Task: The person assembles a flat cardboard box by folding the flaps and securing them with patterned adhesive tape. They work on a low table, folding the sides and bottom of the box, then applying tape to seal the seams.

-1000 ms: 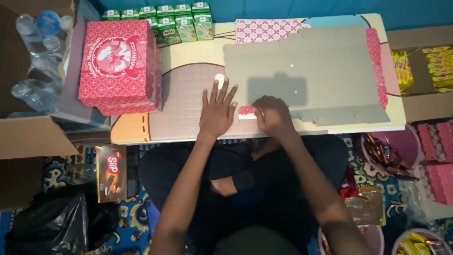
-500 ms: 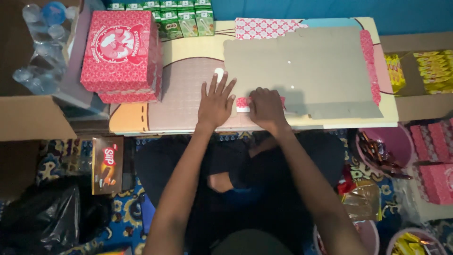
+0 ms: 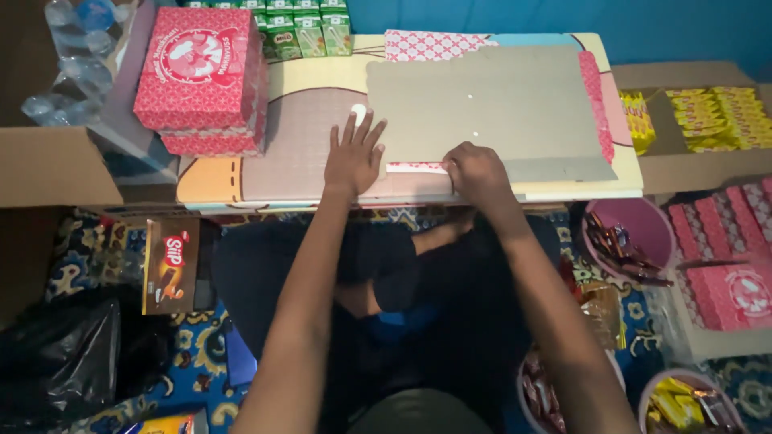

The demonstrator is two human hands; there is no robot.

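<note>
A flat unfolded cardboard box blank (image 3: 490,108), grey inside with a pink patterned outside, lies on a low table (image 3: 241,173). My left hand (image 3: 352,154) presses flat on the blank's left part, fingers spread. My right hand (image 3: 474,173) is closed on a small folded flap (image 3: 414,168) at the blank's near edge, pinching it down. My crossed legs are under the table.
A stack of pink-red boxes (image 3: 201,76) stands at the table's left. Green drink cartons (image 3: 301,28) line the far edge. Water bottles (image 3: 72,56) lie far left. Yellow snack packs (image 3: 716,116) fill a carton at right; bowls of wrapped sweets (image 3: 627,241) sit on the floor.
The view has shifted slightly. My right hand has slid a little to the right along the near edge of the blank; my left hand stays flat in place.
</note>
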